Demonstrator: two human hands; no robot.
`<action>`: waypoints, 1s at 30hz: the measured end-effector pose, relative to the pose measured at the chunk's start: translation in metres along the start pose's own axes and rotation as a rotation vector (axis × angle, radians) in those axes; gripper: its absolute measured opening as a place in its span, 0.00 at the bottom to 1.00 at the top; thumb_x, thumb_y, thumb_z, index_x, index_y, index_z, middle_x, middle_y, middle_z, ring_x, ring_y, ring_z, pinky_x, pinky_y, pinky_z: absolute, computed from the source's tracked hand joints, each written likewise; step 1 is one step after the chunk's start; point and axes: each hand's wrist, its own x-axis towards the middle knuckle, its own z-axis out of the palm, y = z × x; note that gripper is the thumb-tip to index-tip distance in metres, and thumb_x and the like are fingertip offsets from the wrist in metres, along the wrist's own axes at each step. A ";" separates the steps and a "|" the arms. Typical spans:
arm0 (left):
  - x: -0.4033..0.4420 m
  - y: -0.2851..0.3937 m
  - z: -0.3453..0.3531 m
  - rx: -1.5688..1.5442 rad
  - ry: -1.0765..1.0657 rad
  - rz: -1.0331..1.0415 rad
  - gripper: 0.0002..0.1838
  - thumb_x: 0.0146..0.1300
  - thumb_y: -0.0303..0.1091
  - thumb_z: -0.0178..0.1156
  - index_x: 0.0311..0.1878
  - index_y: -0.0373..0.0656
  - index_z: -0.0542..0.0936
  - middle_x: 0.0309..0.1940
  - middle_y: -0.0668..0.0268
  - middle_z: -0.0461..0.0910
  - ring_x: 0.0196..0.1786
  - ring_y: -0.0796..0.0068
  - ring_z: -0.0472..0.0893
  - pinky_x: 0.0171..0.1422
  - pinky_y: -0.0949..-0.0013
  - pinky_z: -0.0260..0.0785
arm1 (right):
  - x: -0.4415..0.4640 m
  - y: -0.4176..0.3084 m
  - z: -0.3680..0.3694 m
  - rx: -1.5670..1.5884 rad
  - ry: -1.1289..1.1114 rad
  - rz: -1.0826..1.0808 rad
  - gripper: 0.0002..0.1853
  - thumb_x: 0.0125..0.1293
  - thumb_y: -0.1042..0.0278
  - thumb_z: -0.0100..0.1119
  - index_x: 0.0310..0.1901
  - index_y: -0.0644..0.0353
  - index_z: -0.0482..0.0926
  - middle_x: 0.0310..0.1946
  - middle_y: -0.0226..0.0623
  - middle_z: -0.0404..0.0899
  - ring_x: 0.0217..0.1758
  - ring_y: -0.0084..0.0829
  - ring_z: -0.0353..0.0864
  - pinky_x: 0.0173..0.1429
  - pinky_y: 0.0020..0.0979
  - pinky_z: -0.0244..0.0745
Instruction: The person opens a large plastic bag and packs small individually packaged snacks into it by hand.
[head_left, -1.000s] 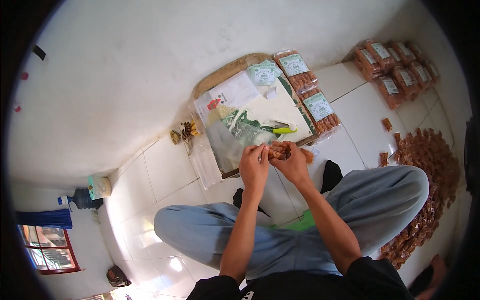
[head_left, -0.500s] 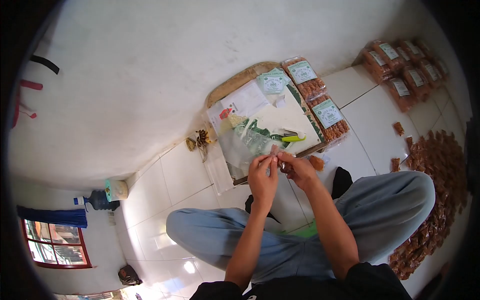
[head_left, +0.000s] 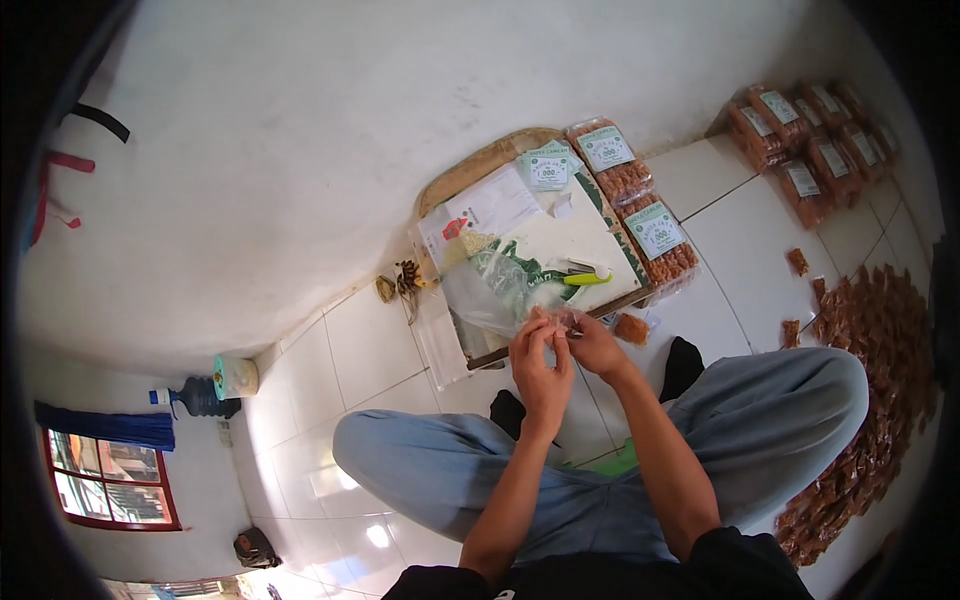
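My left hand (head_left: 541,370) and my right hand (head_left: 596,346) meet at the near edge of a low board (head_left: 590,235). Between their closed fingers is a small clear packet (head_left: 562,318) with brownish contents, partly covered by the fingers. A clear plastic bag (head_left: 490,290) lies on the board just beyond my left hand. A yellow-green cutter (head_left: 587,278) rests past the fingertips. One orange-brown packet (head_left: 632,328) sits on the floor to the right of my right hand.
Labelled packs (head_left: 655,235) line the board's right side, with printed labels (head_left: 549,170) at its top. More packs (head_left: 800,180) are stacked by the wall. A large heap of small packets (head_left: 870,380) spreads at the right. A water bottle (head_left: 205,398) lies at the left.
The camera view has shifted, so the scene sits farther right. My fingers have drawn closer together around the small packet, which shows less than before.
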 end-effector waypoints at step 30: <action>0.021 -0.043 0.000 -0.906 0.367 -0.818 0.43 0.58 0.44 0.71 0.68 0.36 0.58 0.55 0.55 0.73 0.61 0.62 0.72 0.66 0.59 0.63 | -0.005 -0.020 0.018 0.558 -0.332 0.085 0.32 0.73 0.65 0.52 0.74 0.58 0.53 0.68 0.40 0.65 0.69 0.34 0.69 0.70 0.31 0.69</action>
